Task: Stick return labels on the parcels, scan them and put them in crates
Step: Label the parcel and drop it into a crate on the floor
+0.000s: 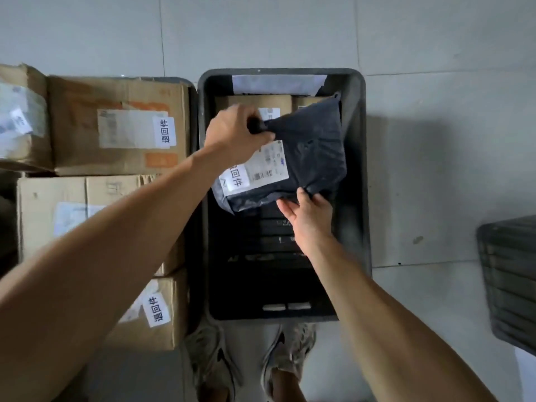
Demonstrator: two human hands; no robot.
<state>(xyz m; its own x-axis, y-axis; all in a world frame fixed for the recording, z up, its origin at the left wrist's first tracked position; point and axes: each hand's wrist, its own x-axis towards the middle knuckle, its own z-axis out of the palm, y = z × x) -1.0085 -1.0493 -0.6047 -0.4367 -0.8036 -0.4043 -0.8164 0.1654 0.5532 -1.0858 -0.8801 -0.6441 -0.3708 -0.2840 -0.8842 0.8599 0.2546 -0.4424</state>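
While both arms reach out over a black crate (pixel 355 169) on the floor, the two hands hold one dark soft parcel (pixel 313 149) above it. The left hand (pixel 239 132) is curled tight around the far left corner of the parcel, bunching it up. The right hand (pixel 309 217) is under the near edge, with its thumb on top and its fingers tucked below, so it pinches the bag.

The parcel has a white shipping label (pixel 268 163) on it. A small white return label (pixel 238 178) with black writing sits on the left part of that label.

Inside the crate, at the far end, lie brown cardboard boxes (pixel 278 103) and a flat white packet (pixel 278 84). The dark parcel covers part of them. The near part of the crate shows its dark ribbed bottom.

To the left, just beside the crate, big cardboard boxes (pixel 116 126) are packed close together. Some of them carry the same kind of white sticker. The left arm crosses over these boxes and hides part of them.

At the right edge stands another dark crate (pixel 510 280), well apart. The person's two shoes (pixel 290 352) stand on the grey tiled floor (pixel 435 111) at the near end of the crate.
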